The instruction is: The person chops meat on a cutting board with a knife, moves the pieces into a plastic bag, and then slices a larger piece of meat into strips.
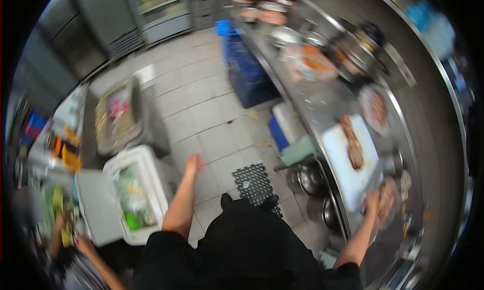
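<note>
My left hand [195,164] hangs over the tiled floor, touching nothing I can see; its fingers are smeared by motion. At the near end of a white cutting board [333,139], my right hand [372,199] is curled. A greyish flat shape, perhaps a blade, shows beside its fingers, but blur hides what it is. A long browned piece of cooked meat [354,151] lies along the board. Close to the right of my right hand is a clear bag of reddish-brown food [386,202]. Farther up sits a plastic-wrapped portion of ground-looking meat [374,111].
Pots [355,58] and bowls crowd the steel counter [315,101]. Below it stand a blue bin [244,73] and metal pots [310,179]. At left are an open white cooler [164,204] and a grey tub [154,118]. A co-worker's hands [84,244] handle green vegetables. A black mat [249,176] lies underfoot.
</note>
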Available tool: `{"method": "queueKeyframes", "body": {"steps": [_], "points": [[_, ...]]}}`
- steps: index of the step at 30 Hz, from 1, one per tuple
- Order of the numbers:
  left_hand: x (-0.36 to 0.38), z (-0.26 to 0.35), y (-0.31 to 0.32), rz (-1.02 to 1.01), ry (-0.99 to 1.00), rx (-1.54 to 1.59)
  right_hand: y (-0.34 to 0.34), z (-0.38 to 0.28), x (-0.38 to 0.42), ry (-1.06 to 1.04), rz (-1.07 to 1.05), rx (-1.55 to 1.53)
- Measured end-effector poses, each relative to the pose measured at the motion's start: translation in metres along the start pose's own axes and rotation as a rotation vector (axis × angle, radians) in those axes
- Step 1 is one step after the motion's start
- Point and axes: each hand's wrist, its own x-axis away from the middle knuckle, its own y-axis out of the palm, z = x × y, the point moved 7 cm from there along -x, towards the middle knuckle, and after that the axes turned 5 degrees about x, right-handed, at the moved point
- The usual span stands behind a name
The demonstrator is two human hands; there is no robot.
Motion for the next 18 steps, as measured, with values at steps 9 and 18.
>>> {"method": "queueKeyframes", "body": {"steps": [9,18], "points": [[0.175,-0.030,0.328,-1.007,0.262,-0.716,-0.021,-0.049,0.053,0.112,-0.102,-0.124],[0.243,0.030,0.596,-1.050,0.861,-0.987,-0.013,-0.042,0.058,0.111,-0.159,-0.256]]}}
